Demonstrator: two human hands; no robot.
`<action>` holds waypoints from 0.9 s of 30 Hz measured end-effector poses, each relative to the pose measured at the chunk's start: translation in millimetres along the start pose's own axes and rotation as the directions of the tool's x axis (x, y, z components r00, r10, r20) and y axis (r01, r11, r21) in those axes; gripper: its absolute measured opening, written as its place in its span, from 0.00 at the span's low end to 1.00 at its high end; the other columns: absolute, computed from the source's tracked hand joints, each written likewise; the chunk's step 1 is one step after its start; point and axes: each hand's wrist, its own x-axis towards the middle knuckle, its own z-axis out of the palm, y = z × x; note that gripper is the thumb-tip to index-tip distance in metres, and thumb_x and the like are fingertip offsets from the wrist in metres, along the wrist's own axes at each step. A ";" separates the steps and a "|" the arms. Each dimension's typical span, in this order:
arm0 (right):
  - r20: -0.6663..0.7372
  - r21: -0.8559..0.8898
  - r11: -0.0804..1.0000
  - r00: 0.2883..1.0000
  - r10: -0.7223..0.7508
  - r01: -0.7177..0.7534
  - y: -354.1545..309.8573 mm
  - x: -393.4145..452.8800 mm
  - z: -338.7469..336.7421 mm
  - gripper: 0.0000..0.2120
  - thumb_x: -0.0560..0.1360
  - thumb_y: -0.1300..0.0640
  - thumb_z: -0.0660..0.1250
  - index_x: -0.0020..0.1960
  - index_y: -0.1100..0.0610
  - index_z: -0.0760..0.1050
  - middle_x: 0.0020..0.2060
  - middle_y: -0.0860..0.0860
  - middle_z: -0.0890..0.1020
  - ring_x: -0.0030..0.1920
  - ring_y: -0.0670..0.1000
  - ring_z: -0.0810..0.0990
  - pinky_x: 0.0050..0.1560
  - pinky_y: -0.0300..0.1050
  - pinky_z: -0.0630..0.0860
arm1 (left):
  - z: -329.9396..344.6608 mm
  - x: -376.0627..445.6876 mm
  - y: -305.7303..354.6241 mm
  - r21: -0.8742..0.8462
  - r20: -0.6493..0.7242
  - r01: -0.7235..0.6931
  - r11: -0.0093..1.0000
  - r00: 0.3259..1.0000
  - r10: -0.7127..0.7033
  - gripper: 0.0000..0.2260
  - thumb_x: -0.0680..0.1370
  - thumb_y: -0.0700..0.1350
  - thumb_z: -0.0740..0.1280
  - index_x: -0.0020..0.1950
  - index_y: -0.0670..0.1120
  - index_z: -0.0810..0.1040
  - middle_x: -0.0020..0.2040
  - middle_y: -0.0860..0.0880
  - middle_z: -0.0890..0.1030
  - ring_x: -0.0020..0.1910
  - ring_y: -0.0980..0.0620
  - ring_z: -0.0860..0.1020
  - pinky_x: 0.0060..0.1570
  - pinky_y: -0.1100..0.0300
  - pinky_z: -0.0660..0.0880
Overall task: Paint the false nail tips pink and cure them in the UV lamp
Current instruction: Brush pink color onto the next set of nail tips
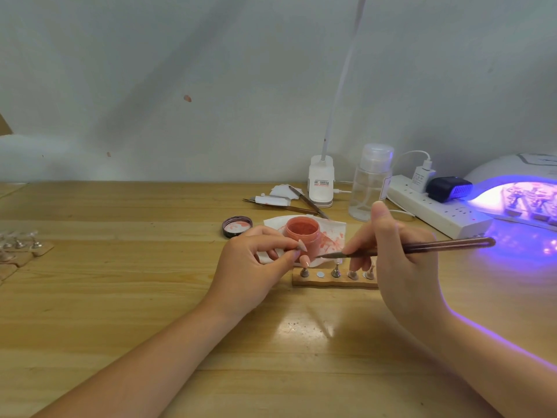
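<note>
Fingers of the left hand (pixel 256 260) pinch a pointed clear false nail tip (pixel 301 245) in front of the open pink gel jar (pixel 302 233). The right hand (pixel 394 251) grips a slim dark brush (pixel 422 247), bristles just beside the tip, above the wooden nail stand (pixel 331 282). The lit white UV lamp (pixel 518 194) sits far right.

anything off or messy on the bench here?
Mostly tidy. Pink smears stain the tissue under the open jar, and the lid lies inside-up with paint on it. The wooden stand has one bare slot. Two pink spots mark the wall.
</note>
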 end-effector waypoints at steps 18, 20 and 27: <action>0.105 -0.076 0.991 0.990 -0.100 0.108 2.0 -5.0 3.7 0.20 0.75 0.48 0.56 0.32 0.55 0.79 0.27 0.49 0.80 0.26 0.45 0.76 0.27 0.36 0.71 | -0.6 -1.5 1.4 -0.017 -0.037 -0.004 1.000 0.999 0.004 0.10 0.69 0.39 0.73 0.37 0.55 0.82 0.31 0.64 0.79 0.29 0.66 0.72 0.29 0.76 0.65; 0.086 -0.036 0.996 0.993 -0.077 0.081 2.7 -5.4 2.8 0.22 0.75 0.47 0.56 0.30 0.57 0.78 0.25 0.50 0.79 0.24 0.44 0.76 0.28 0.34 0.71 | -0.3 -1.3 2.0 -0.024 -0.032 -0.009 1.000 0.999 0.009 0.10 0.69 0.38 0.73 0.37 0.54 0.82 0.30 0.64 0.79 0.29 0.65 0.72 0.29 0.76 0.65; 0.079 -0.030 0.996 0.993 -0.086 0.089 2.7 -3.9 4.2 0.21 0.74 0.47 0.57 0.31 0.56 0.78 0.24 0.49 0.79 0.25 0.43 0.75 0.28 0.33 0.70 | 0.2 -1.9 4.0 -0.035 -0.032 -0.003 0.999 0.999 0.002 0.11 0.69 0.37 0.73 0.35 0.54 0.82 0.28 0.63 0.78 0.29 0.63 0.71 0.28 0.74 0.64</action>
